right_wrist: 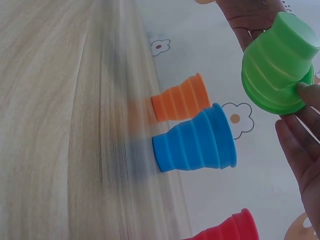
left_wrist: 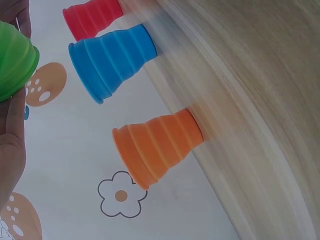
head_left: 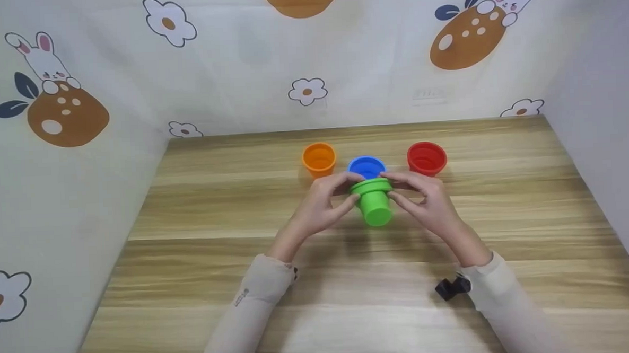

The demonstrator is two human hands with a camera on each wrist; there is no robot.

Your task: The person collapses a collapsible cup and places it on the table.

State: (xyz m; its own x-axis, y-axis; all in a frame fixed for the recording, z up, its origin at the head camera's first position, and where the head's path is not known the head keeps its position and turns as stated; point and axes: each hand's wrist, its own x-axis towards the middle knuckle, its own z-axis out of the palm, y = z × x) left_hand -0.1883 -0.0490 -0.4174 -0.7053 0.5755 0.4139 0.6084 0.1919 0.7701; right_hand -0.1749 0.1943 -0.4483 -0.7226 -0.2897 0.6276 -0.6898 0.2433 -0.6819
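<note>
Pinching green cup (head_left: 375,204), left fingers (head_left: 344,178), right fingers (head_left: 412,180)

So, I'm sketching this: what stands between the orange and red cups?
The blue cup stands between the orange cup and red cup in the head view.

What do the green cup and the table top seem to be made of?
Green cup: probably silicone or soft plastic, smooth and matte; its ringed wall looks bent near the rim.
Table top: wood or wood-look laminate, softly shiny; streaky grain shows, but I can't tell which.
</note>
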